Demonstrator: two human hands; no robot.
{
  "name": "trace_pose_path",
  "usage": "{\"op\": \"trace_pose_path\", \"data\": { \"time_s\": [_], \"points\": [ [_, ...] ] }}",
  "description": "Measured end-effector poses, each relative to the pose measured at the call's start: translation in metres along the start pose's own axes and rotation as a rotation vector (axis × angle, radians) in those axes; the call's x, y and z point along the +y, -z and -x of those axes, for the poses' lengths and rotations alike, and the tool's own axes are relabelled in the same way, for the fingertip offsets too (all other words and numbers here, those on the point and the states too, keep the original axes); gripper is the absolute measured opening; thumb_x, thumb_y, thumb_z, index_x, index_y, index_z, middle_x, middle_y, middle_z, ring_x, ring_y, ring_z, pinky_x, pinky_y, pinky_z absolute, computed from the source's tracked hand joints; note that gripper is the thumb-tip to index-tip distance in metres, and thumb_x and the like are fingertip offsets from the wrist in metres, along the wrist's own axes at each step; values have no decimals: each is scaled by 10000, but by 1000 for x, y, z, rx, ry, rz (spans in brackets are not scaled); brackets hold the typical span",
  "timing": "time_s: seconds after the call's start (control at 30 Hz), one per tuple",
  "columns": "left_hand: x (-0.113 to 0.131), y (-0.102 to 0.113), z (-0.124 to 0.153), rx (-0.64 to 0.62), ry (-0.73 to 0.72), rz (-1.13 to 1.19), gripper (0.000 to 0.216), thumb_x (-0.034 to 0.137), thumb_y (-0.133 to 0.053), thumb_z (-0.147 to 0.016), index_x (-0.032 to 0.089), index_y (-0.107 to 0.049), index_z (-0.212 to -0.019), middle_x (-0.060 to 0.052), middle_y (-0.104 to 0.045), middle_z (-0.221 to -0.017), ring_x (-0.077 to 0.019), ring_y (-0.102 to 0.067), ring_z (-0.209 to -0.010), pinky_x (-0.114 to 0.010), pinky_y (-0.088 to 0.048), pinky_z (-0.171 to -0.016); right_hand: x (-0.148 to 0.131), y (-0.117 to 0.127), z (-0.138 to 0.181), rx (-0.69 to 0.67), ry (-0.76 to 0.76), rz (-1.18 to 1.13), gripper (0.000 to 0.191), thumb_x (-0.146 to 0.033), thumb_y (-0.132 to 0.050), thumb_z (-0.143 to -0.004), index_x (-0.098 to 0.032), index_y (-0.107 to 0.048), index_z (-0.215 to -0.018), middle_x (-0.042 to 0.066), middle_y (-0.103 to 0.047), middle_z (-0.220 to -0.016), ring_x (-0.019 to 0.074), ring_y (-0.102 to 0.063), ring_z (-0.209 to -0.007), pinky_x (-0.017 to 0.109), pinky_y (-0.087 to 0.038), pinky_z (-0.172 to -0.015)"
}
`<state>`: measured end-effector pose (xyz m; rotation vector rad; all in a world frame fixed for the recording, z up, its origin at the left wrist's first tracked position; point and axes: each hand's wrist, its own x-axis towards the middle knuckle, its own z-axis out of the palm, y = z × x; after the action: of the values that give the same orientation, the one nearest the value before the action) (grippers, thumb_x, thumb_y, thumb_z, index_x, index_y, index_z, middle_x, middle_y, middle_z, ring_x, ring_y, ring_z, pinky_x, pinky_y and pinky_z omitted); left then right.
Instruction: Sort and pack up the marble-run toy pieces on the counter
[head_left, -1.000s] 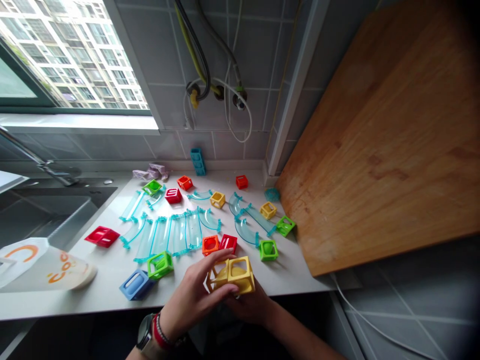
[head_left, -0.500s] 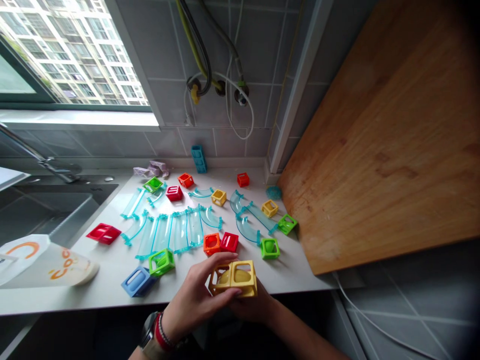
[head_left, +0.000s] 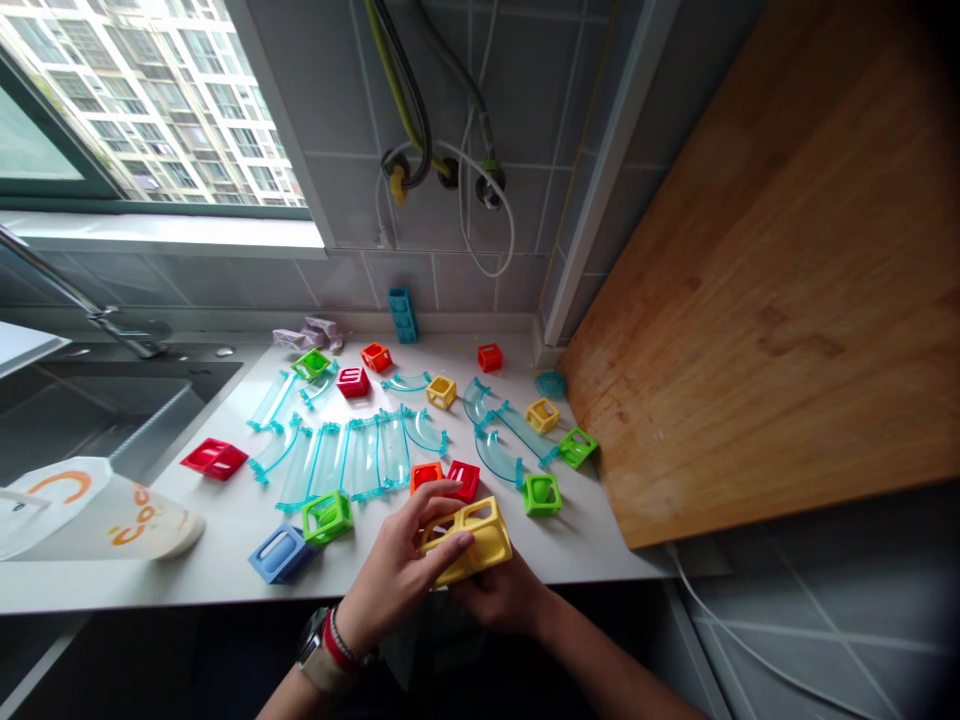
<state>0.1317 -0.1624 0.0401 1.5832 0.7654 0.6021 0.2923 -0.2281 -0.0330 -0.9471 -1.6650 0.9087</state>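
Observation:
A yellow marble-run block [head_left: 484,535], long and with open window-like sides, is held tilted just over the counter's front edge. My left hand [head_left: 397,555] is closed on its left end, thumb in front and fingers over the top. Under and behind the block, my right hand [head_left: 504,592] is curled against it, its fingertips mostly hidden. Just beyond the hands lie an orange block [head_left: 426,475], partly covered by my left fingers, and a red block [head_left: 464,481]. A green block [head_left: 327,518] and a blue block [head_left: 280,553] rest left of my left hand.
Clear teal track pieces [head_left: 345,462] and several coloured blocks spread over the white counter [head_left: 577,545]. A paper cup [head_left: 150,525] lies at the left by the sink [head_left: 142,420]. A wooden board [head_left: 765,300] leans at the right. A teal tower [head_left: 403,316] stands by the wall.
The yellow block has tilted, its right end rising, and my left hand has turned with it. My right hand stays beneath. The view has shifted slightly.

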Motion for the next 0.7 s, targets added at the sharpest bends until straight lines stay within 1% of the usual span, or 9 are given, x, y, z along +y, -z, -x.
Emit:
{"op": "trace_pose_path", "data": {
  "time_s": [0.07, 0.17, 0.23, 0.3, 0.4, 0.5, 0.6, 0.7],
  "points": [
    [-3, 0, -2, 6, 11, 25, 379, 403, -646, -999, 230, -585, -1331, -118, -747, -1266, -260, -738, -1092, -362, -602, -922, 2, -1, 2, 19, -60, -36, 373, -157, -599, -875, -206, -653, -1240, 108, -726, -1229, 259, -682, -1167, 382, -549, -1028],
    [-12, 0, -4, 39, -5, 56, 368, 449, -527, -1053, 206, -642, -1304, -124, -733, -1293, -278, -702, -1175, -378, -570, -981, 2, -1, 3, 33, -109, -62, 277, -154, -608, -857, -210, -677, -1120, 80, -744, -1090, 248, -698, -1051, 370, -563, -976],
    [-20, 1, -4, 60, -16, 106, 418, 473, -428, -1084, 197, -659, -1297, -126, -723, -1309, -282, -686, -1201, -390, -555, -1008, 2, 0, 4, 35, -115, -80, 224, -157, -611, -859, -214, -683, -1062, 74, -741, -1078, 246, -689, -1036, 372, -556, -977],
    [-26, 2, -5, 65, -18, 153, 461, 489, -381, -1093, 192, -656, -1313, -129, -712, -1325, -287, -678, -1206, -396, -546, -1015, 2, 0, 4, 43, -125, -110, 193, -167, -611, -873, -216, -686, -1044, 73, -735, -1089, 243, -681, -1038, 378, -542, -995],
    [-32, 3, -4, 54, -21, 150, 487, 510, -380, -1087, 189, -660, -1323, -130, -697, -1351, -297, -655, -1233, -397, -513, -1046, 4, 1, 4, 68, -171, -159, 167, -208, -607, -910, -219, -685, -1058, 72, -725, -1082, 242, -676, -1028, 391, -536, -1004],
    [-34, 3, -4, 41, -31, 105, 489, 517, -382, -1084, 205, -659, -1339, -115, -695, -1355, -297, -637, -1244, -389, -480, -1062, 6, -1, 3, 100, -220, -216, 127, -297, -604, -944, -227, -677, -1022, 65, -715, -1001, 249, -678, -981, 401, -565, -942],
    [-35, 3, -4, 29, -46, 43, 474, 506, -404, -1080, 216, -654, -1359, -100, -700, -1345, -295, -629, -1227, -375, -469, -1038, 8, -2, 3, 137, -279, -261, 170, -398, -611, -959, -234, -655, -954, 54, -691, -895, 246, -674, -903, 396, -588, -856],
    [-36, 2, -3, 23, -49, 6, 481, 505, -405, -1079, 217, -643, -1383, -95, -701, -1341, -291, -633, -1192, -373, -469, -1014, 8, -3, 2, 150, -322, -262, 229, -460, -638, -950, -236, -641, -902, 48, -665, -821, 255, -671, -901, 388, -592, -813]
  ]
}}
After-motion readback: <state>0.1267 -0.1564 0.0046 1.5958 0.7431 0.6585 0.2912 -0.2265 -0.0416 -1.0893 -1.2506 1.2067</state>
